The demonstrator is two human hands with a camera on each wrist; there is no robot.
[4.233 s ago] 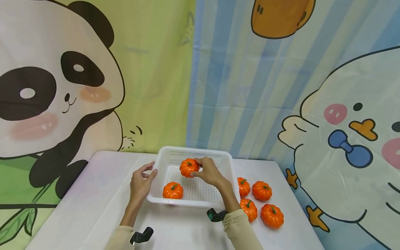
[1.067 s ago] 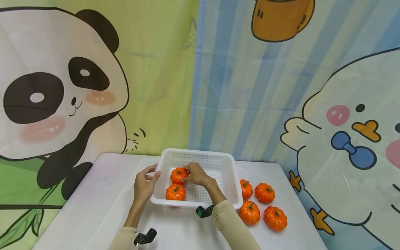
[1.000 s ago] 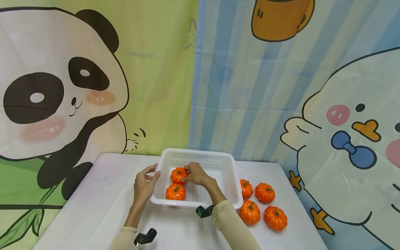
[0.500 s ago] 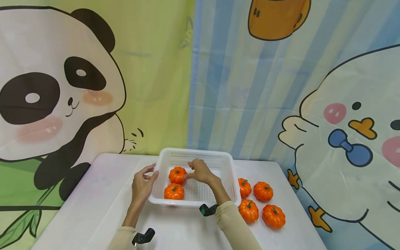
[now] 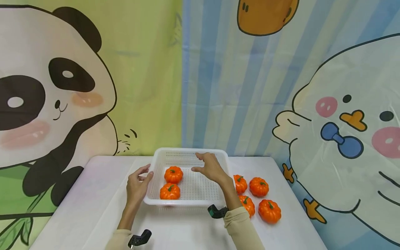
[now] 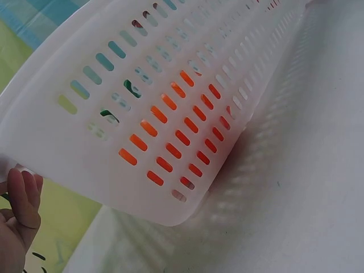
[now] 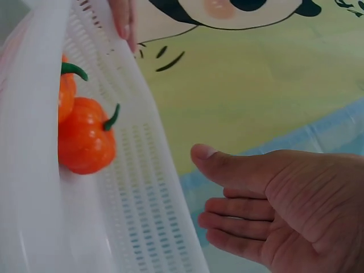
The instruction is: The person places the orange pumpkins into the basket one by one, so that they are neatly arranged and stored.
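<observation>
A white perforated plastic basket point(image 5: 200, 201) sits on the table with two small orange pumpkins inside, at its left end. The rear pumpkin point(image 5: 173, 174) and the front pumpkin point(image 5: 170, 191) are side by side, green stems up. My left hand point(image 5: 137, 184) grips the basket's left rim with thumb and fingers; in the left wrist view its fingertips point(image 6: 24, 193) are at the basket's edge. Over the right half of the basket hovers my right hand point(image 5: 212, 168), thumb and fingers spread and nothing between them. The right wrist view shows this hand point(image 7: 296, 205) apart from the pumpkins.
Several more orange pumpkins point(image 5: 269, 211) stand on the white table point(image 5: 103, 194) just right of the basket, partly behind my right forearm. A cartoon-printed curtain point(image 5: 150, 86) hangs behind the table. Each wrist wears a small black camera point(image 5: 140, 238).
My right hand set the second pumpkin down behind the first one, let go of it, and has moved up and right. The left hand has stayed on the rim; the head view shifted slightly.
</observation>
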